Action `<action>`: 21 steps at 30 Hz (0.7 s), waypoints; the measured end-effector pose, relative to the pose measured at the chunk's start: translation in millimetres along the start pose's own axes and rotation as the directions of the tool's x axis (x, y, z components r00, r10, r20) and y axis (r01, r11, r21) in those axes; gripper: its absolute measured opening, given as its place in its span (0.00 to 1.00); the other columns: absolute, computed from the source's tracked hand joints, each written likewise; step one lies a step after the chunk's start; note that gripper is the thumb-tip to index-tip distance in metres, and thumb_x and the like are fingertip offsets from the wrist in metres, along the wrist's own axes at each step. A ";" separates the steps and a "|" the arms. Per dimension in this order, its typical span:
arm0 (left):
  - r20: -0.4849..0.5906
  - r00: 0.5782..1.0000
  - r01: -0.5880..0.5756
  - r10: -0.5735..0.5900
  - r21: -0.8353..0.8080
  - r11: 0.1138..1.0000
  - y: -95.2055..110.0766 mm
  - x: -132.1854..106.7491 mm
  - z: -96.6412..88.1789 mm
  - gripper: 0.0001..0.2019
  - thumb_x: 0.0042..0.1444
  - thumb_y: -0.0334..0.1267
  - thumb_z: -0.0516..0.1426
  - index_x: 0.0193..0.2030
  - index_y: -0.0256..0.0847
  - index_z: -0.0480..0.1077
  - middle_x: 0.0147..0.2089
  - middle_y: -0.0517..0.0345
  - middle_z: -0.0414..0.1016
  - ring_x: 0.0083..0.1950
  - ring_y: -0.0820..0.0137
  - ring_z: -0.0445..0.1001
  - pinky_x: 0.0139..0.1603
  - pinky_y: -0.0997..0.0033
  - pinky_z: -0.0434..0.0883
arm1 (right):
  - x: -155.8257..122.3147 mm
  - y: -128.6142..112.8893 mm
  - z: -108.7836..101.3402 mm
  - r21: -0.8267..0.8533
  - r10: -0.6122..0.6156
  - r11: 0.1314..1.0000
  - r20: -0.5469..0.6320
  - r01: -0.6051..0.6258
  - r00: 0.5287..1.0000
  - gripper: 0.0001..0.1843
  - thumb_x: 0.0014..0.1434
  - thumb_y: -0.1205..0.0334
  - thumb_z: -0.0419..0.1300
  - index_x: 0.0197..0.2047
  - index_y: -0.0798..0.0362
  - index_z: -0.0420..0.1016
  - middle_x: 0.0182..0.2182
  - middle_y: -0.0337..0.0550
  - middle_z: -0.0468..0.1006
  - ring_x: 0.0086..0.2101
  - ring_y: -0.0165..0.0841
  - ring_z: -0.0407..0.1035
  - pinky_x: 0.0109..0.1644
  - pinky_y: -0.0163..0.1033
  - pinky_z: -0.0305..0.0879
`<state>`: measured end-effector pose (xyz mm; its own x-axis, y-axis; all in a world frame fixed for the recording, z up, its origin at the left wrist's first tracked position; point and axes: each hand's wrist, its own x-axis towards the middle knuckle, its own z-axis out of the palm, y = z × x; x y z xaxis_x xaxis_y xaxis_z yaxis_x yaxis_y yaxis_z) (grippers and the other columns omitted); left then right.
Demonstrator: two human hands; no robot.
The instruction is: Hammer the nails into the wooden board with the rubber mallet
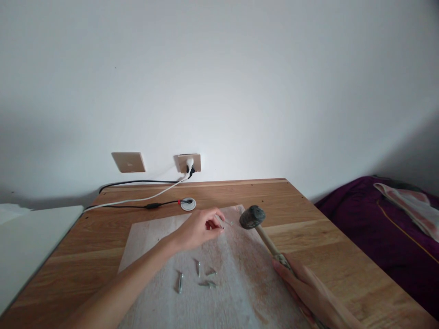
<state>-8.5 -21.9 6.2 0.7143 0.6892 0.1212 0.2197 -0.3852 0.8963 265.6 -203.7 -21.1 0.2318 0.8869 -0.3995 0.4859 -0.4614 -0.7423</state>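
My right hand is wrapped around the handle of a mallet. Its dark, worn head is raised at the right edge of a pale, scuffed board. Over the board's far part, my left hand has its fingers curled and the thumb near the index finger. Right by those fingertips is a small metal piece, too small to name; whether they grip it is hard to see. Nearer to me lie several silvery screw-like pieces, among them a long one, a thinner one and a short one.
The board rests on a wooden table against a white wall. Cables run along its back left to a wall socket, beside a round cable grommet. A white surface adjoins on the left; purple fabric lies on the right.
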 end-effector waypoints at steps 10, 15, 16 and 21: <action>-0.184 0.980 -0.047 0.075 0.150 0.988 -23.3 15.7 17.5 0.05 0.60 0.27 0.61 0.38 0.39 0.76 0.38 0.57 0.83 0.40 0.68 0.81 0.46 0.70 0.76 | 3.8 7.5 -2.8 -0.009 -0.042 0.999 0.031 0.042 0.999 0.32 0.66 0.25 0.48 0.34 0.47 0.65 0.18 0.27 0.59 0.15 0.25 0.53 0.15 0.30 0.49; -0.166 0.977 -0.100 0.134 0.198 0.975 -27.6 8.8 20.4 0.05 0.61 0.27 0.60 0.38 0.40 0.77 0.39 0.57 0.83 0.40 0.68 0.80 0.47 0.70 0.76 | 1.6 3.9 -1.4 0.018 -0.070 0.997 0.014 0.070 0.997 0.32 0.65 0.24 0.49 0.31 0.46 0.61 0.16 0.25 0.57 0.14 0.25 0.53 0.16 0.30 0.50; -0.160 0.978 -0.099 0.135 0.213 0.972 -27.8 8.0 20.0 0.05 0.62 0.27 0.61 0.38 0.40 0.77 0.39 0.58 0.83 0.40 0.68 0.80 0.47 0.70 0.75 | 1.3 3.8 -1.1 0.022 -0.068 0.997 0.014 0.068 0.998 0.32 0.64 0.24 0.50 0.31 0.46 0.61 0.15 0.25 0.56 0.14 0.25 0.52 0.16 0.30 0.50; -0.142 0.980 -0.089 0.140 0.313 0.945 -28.3 6.9 18.7 0.06 0.61 0.27 0.62 0.36 0.41 0.77 0.37 0.59 0.82 0.41 0.66 0.79 0.46 0.70 0.72 | 2.0 7.2 -0.7 0.018 -0.076 0.997 0.016 0.076 0.997 0.33 0.64 0.23 0.49 0.32 0.46 0.62 0.16 0.24 0.57 0.14 0.24 0.51 0.15 0.29 0.47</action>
<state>2.6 -17.7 -26.3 0.6360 0.7090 0.3047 0.3522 -0.6180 0.7029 270.2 -205.2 -26.9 0.1806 0.9189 -0.3508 0.4868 -0.3934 -0.7799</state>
